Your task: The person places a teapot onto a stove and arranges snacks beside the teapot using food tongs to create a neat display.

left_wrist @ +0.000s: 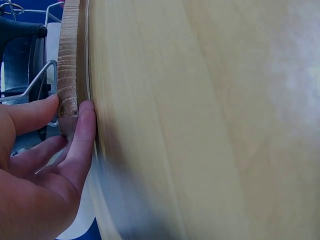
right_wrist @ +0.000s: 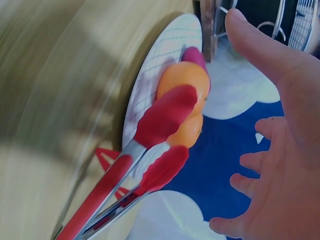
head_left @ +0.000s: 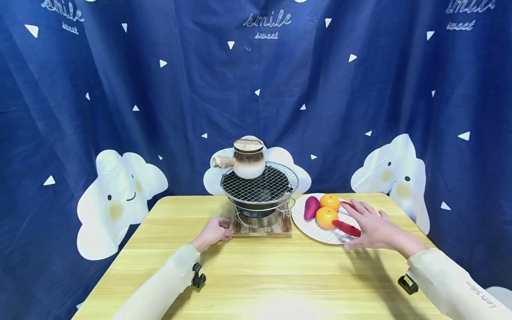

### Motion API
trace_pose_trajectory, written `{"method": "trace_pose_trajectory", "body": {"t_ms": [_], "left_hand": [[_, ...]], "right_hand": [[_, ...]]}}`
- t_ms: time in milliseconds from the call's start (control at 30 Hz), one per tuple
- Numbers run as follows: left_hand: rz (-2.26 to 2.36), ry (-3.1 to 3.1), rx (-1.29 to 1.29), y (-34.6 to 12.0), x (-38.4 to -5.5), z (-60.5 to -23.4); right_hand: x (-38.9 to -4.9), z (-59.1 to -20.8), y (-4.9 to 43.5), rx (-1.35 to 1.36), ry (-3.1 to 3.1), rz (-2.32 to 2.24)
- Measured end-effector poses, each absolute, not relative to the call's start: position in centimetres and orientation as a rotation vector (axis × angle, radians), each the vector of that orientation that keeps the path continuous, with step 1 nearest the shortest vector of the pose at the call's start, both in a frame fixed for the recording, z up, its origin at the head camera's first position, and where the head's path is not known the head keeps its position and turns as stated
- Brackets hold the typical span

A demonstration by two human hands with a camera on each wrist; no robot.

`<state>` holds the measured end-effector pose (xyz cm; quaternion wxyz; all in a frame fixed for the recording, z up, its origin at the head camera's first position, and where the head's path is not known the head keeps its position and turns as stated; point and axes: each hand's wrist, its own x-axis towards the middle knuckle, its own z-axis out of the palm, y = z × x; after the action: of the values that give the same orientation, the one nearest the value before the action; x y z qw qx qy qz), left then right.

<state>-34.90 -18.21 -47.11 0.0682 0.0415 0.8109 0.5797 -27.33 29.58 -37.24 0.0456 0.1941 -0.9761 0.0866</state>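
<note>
Your left hand (head_left: 213, 232) pinches the wooden board (head_left: 262, 231), probably stiff; your right hand (head_left: 374, 229), fingers spread, holds nothing; the tongs (right_wrist: 111, 182) look light and springy, best gripped mid-handle.

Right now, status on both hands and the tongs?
Left hand pinches wooden board by edge. Right hand near red-tipped tongs, not holding them. No obstruction visible between hand and tongs.
</note>
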Motion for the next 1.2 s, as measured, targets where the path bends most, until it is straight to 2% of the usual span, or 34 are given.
{"method": "trace_pose_trajectory", "body": {"t_ms": [1200], "left_hand": [[1.743, 2.453, 0.127, -18.3, -35.0, -47.3]], "right_hand": [[-28.7, -40.1, 35.8, 0.406, -3.026, 0.383]]}}
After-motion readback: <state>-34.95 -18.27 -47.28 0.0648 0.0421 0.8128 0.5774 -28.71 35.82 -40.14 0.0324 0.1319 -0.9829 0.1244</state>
